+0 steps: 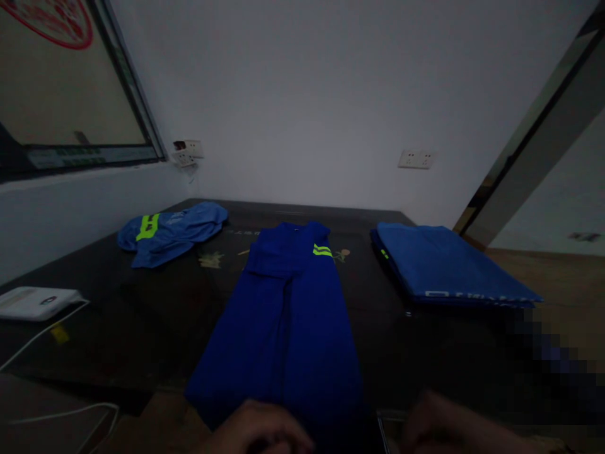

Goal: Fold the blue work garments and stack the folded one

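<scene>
1. Dark tabletop [155, 328], set against a pale wall [293, 113], carries the dark-blue garment [307, 315]; we locate it at centre, laid lengthwise, its lower end apparently overhanging the near edge.
2. Our left hand [265, 429] is curled at that lower end; we cannot tell whether it grips cloth.
3. Our right hand [454, 422] is blurred beside the near edge, right of the garment; we cannot tell its grip.
4. Caution: we judge that the overhang's weight, or an uneven tug, could slide or skew the cloth.
5. We note a crumpled blue garment [174, 233] left and a folded blue stack [454, 265] right, both apart.
6. Caution: cloth swung far left could snag the white cable [46, 329] and drag the white device [40, 302].
</scene>
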